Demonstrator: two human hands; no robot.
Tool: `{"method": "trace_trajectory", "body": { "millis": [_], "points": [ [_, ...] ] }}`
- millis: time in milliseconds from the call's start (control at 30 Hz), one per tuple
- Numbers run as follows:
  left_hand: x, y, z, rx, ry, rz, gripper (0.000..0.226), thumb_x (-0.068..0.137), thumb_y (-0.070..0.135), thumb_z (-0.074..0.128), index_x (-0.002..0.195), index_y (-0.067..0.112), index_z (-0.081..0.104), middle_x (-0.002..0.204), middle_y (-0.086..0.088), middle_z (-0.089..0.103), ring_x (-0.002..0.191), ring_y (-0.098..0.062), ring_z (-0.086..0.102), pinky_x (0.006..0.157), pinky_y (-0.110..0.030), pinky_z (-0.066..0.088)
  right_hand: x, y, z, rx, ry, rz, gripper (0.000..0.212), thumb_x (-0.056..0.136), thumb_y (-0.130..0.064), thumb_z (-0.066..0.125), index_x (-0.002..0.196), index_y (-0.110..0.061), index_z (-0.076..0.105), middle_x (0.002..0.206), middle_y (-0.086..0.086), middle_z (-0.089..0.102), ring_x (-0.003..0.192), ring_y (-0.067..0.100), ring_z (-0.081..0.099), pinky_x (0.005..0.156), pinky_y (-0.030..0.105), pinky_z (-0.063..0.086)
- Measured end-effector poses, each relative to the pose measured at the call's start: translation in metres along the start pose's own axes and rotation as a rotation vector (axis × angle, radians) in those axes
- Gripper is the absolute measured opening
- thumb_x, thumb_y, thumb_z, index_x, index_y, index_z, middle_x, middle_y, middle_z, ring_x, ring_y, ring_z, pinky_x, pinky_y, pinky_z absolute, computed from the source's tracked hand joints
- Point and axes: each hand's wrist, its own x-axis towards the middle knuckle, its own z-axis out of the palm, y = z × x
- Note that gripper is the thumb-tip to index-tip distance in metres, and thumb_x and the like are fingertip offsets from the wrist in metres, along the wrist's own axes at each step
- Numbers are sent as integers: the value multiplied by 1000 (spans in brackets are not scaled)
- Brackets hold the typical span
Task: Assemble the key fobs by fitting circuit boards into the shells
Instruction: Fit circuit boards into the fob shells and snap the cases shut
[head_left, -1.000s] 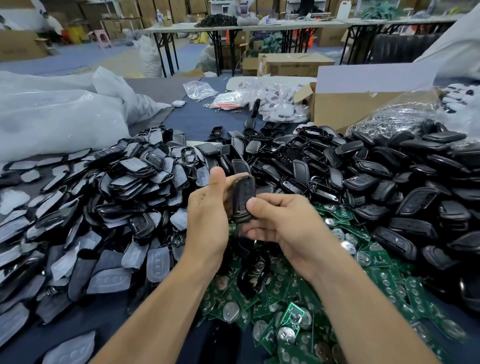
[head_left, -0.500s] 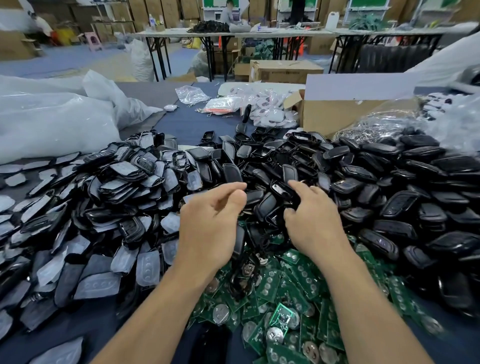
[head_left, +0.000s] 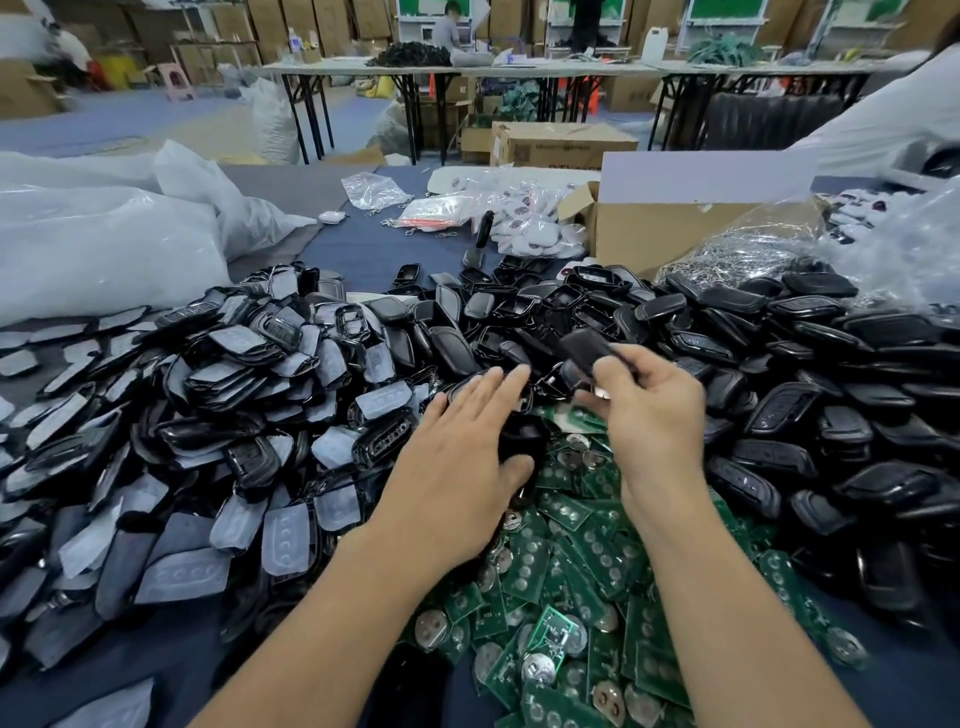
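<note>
A heap of black shells (head_left: 779, 332) spans the blue-covered bench (head_left: 358, 254) from left edge to right. Green circuit boards (head_left: 587, 561) lie by the near edge. White plastic bags (head_left: 104, 249) sit toward the far left corner, a cardboard box (head_left: 649, 234) toward the far right.

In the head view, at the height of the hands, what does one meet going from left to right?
A heap of shells with grey button pads → left hand → right hand pinching a black shell → heap of plain black shells.
</note>
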Motion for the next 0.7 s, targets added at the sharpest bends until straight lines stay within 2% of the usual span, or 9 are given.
{"method": "trace_trajectory", "body": {
  "millis": [100, 200, 300, 400, 500, 533, 600, 633, 700],
  "points": [
    [2, -2, 1, 68, -34, 16, 58, 111, 38, 42, 164, 34, 21, 175, 8, 6, 160, -8, 2, 126, -30, -7, 6, -5, -11, 190, 96, 84, 23, 102, -11, 56, 95, -23, 74, 72, 0, 76, 64, 14, 70, 54, 24, 51],
    [16, -3, -2, 128, -44, 20, 50, 111, 35, 42, 160, 32, 35, 174, 0, 16, 161, -18, 10, 129, -42, 6, 7, -6, -10, 241, 41, 175, 14, 103, -7, 55, 95, -18, 58, 65, 6, 72, 42, 16, 53, 41, 23, 41],
    [44, -8, -10, 93, 22, -40, 41, 109, 26, 48, 149, 31, 53, 169, -3, 33, 158, -21, 21, 127, -45, 14, 0, -9, 0, 187, -80, 175, 17, 95, 2, 66, 87, -13, 62, 63, 8, 72, 42, 15, 56, 41, 23, 42],
    [61, -9, -16, 95, 67, -77, 40, 105, 18, 54, 142, 26, 63, 163, -6, 43, 155, -22, 29, 126, -39, 19, -8, -11, 4, 287, -125, 218, 27, 84, 16, 73, 77, -10, 71, 68, 7, 72, 55, 20, 70, 54, 23, 57],
    [58, 1, -28, -196, 211, -107, 34, 101, 13, 59, 127, 28, 74, 145, 3, 64, 137, -11, 53, 114, -17, 33, -7, -11, 3, 370, -226, 244, 28, 84, 13, 73, 69, -10, 77, 79, 12, 73, 74, 23, 73, 70, 27, 63],
    [52, 6, -32, -358, 263, -129, 31, 101, 16, 59, 116, 33, 79, 126, 9, 75, 117, -6, 65, 100, -11, 44, -6, -12, 3, 383, -279, 230, 28, 86, 11, 73, 67, -10, 78, 81, 12, 73, 78, 23, 73, 72, 28, 63],
    [41, 14, -42, -739, 230, -197, 27, 103, 24, 56, 104, 36, 81, 96, 10, 81, 81, -6, 75, 71, -18, 59, -6, -15, 3, 385, -339, 171, 29, 86, 11, 72, 65, -9, 77, 77, 11, 73, 74, 22, 74, 71, 28, 61],
    [36, 16, -45, -904, 152, -244, 26, 106, 28, 55, 111, 32, 79, 97, 5, 81, 81, -11, 78, 68, -24, 63, -7, -16, 4, 382, -332, 143, 29, 86, 11, 72, 65, -8, 77, 73, 11, 73, 69, 22, 73, 70, 28, 61],
    [25, 15, -47, -1092, -1, -235, 29, 108, 35, 56, 132, 29, 69, 114, 0, 79, 97, -16, 78, 73, -28, 64, -10, -17, 7, 395, -285, 135, 29, 86, 10, 73, 66, -9, 78, 69, 11, 73, 64, 22, 73, 67, 27, 61]
  ]
}}
